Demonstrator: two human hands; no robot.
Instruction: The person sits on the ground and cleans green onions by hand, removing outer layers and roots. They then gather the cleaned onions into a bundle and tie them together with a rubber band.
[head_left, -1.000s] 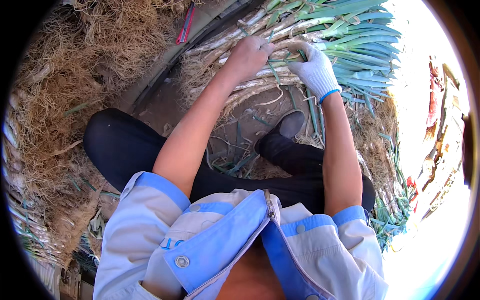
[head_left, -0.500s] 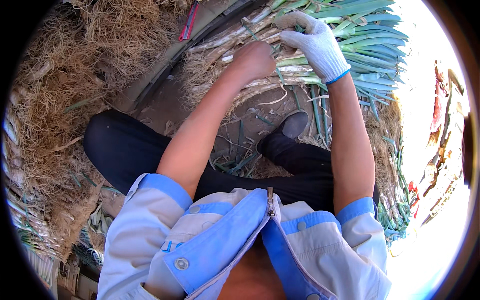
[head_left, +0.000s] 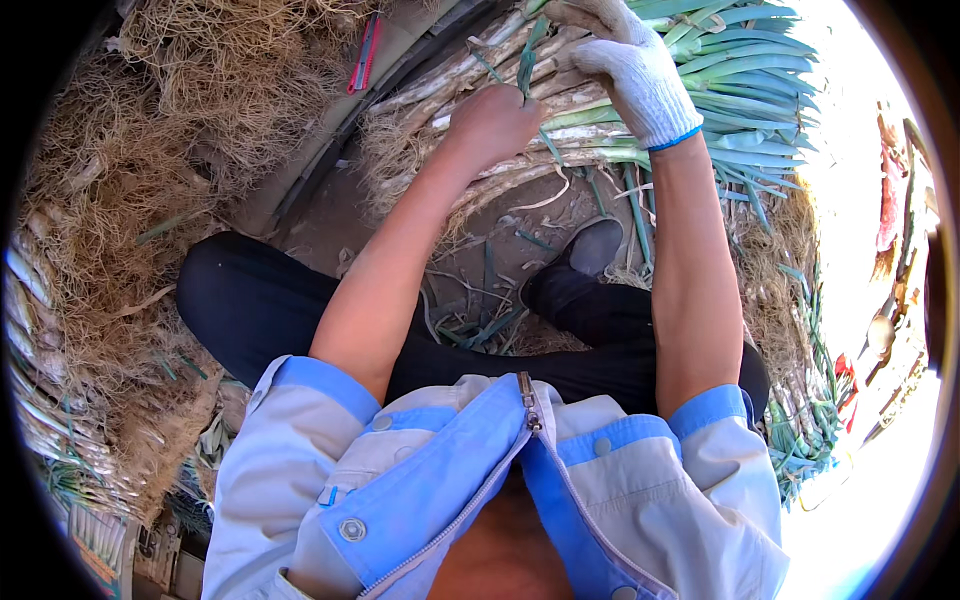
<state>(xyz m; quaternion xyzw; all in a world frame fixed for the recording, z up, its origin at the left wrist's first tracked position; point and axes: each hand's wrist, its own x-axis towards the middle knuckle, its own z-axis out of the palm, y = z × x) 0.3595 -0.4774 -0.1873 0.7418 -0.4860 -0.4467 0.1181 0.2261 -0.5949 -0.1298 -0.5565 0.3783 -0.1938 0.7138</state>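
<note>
A large bundle of leeks lies in front of me, its roots to the left and its green leaves fanned to the right. My bare left hand is closed over the pale stalks. From its fist a twisted green leaf strip stands up, while more of the strip runs down across the bundle. Above the stalks, to the right, is my right hand in a white knitted glove with a blue cuff. Its fingers curl with a gap to the thumb, and the fingertips are close to the strip's upper end.
Rooty leek piles fill the left side. A red utility knife lies on a dark-edged surface at upper left. Leaf scraps litter the ground between my legs, near my dark shoe. More leeks lie at right.
My left hand has shifted slightly left and down, and the green strip now stands up from its fist. My right hand has moved slightly up.
</note>
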